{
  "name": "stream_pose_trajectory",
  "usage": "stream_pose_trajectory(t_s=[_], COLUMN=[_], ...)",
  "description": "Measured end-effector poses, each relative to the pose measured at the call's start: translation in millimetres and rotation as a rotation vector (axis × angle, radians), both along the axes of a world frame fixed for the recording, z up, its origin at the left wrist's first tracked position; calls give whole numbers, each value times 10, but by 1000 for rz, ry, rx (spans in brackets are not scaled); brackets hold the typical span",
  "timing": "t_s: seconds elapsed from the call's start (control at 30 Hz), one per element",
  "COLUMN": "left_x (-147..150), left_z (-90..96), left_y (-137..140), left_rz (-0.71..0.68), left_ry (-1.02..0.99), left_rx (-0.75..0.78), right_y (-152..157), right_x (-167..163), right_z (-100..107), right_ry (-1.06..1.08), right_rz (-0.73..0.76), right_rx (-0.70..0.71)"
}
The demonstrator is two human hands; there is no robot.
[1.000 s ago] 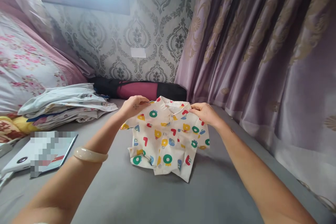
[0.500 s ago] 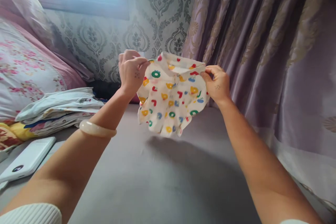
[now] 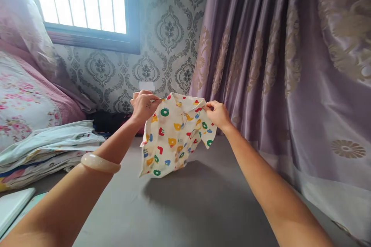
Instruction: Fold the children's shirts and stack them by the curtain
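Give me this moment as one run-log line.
left hand: pinching shirt near one shoulder | right hand: pinching near other shoulder | shirt: hanging above gray sheet | person's left: stacked clothes

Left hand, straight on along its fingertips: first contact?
The printed shirt, whose shoulder the left hand pinches; past that, probably the right hand, though depth is unclear.
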State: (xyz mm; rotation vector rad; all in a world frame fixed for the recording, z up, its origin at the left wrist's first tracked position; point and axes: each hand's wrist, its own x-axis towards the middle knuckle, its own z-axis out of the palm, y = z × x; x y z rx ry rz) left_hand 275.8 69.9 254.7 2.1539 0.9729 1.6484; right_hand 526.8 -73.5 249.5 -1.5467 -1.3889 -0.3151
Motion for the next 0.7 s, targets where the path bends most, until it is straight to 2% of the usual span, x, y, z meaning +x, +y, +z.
stream_pose_trajectory(t_s=[0.03,0.1,0.13,0.17,0.23,0.3,0.33,0.43,0.47,0.5,0.57,0.6,0.63,0.7], left_x=[-63,-174,-208,-222,-194,-132,-103,-66,-66,-70,-82,-89,-96,-103], left_z=[47,115,130,133,109,72,57,47,51,55,58,55,51,44], left_y=[-19,-31,-25,-15,1,-4,-14,-37,-35,-29,-12,-10,-14,-37], left_rz=[-137,-508,-636,-678,-581,-482,-502,-703,-716,-662,-468,-431,-463,-622], left_ry=[-27,3,16,21,15,-12,-20,-43,-41,-35,14,47,72,100], left_rx=[-77,-265,-321,-350,-302,-229,-212,-213,-207,-187,-130,-118,-120,-132], right_y=[-61,-156,-178,-180,-140,-85,-67,-56,-57,-56,-50,-47,-45,-40], right_x=[-34,-91,-113,-132,-164,-194,-208,-229,-226,-219,-192,-175,-157,-125], right_z=[33,103,137,165,201,203,196,175,173,174,177,177,175,168], right_ry=[80,154,162,151,86,53,63,171,204,210,194,185,188,217], right_rz=[174,519,580,556,355,278,327,590,614,581,502,502,529,583], right_rx=[-61,-211,-234,-238,-194,-158,-166,-257,-267,-258,-214,-205,-208,-227])
